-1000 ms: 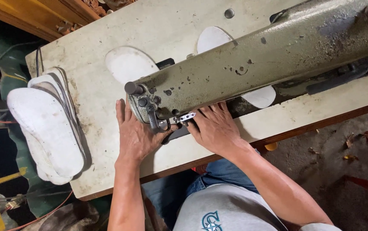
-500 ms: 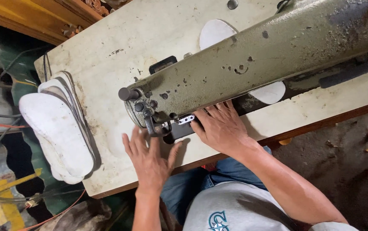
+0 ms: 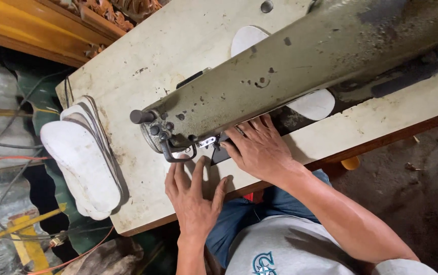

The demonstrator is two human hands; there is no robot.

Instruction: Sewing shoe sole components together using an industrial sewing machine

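Observation:
A worn olive-green sewing machine [image 3: 300, 66] lies across the off-white table [image 3: 178, 56]. My left hand [image 3: 193, 196] rests flat near the table's front edge just below the presser foot [image 3: 206, 143], fingers spread, gripping nothing. My right hand [image 3: 259, 147] lies palm down on the dark machine bed to the right of the presser foot, fingertips close to it. A white shoe insole [image 3: 313, 104] sticks out from under the machine arm beyond my right hand. Another white insole [image 3: 247, 38] shows behind the machine. Whether a piece lies under my hands is unclear.
A stack of white insoles [image 3: 84, 158] sits at the table's left end, overhanging the edge. Cables [image 3: 5, 147] and a yellow frame [image 3: 25, 234] lie off the table to the left. Carved wood [image 3: 51, 30] runs along the far side. Bare dirt floor [image 3: 412, 178] is at right.
My left hand has drawn back from beside the needle toward the table's front edge and spread its fingers. The insole seen left of the machine head a second ago is out of sight.

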